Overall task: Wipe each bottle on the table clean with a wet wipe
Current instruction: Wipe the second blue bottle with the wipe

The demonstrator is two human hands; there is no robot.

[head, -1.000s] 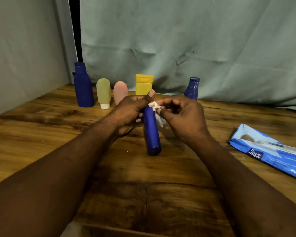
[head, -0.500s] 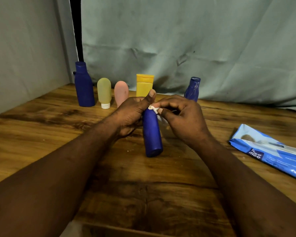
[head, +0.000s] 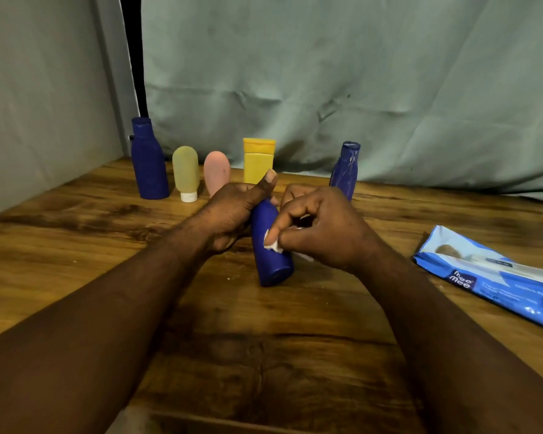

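My left hand (head: 232,211) grips a dark blue bottle (head: 271,264) by its upper part, tilted with its base toward me above the wooden table (head: 107,245). My right hand (head: 323,227) pinches a small white wet wipe (head: 271,244) against the bottle's side, about halfway down. Along the back of the table stand a tall blue bottle (head: 148,161), a yellow-green tube (head: 185,173), a pink tube (head: 217,172), a yellow tube (head: 257,161) and a smaller blue bottle (head: 345,169).
A blue pack of wet wipes (head: 489,277) lies on the table to the right. A grey-green cloth backdrop (head: 326,73) hangs behind the row of bottles, and a plain wall closes the left side.
My right hand has slid the wipe from the top of the held bottle down to the middle of its side. My left hand keeps its grip near the top.
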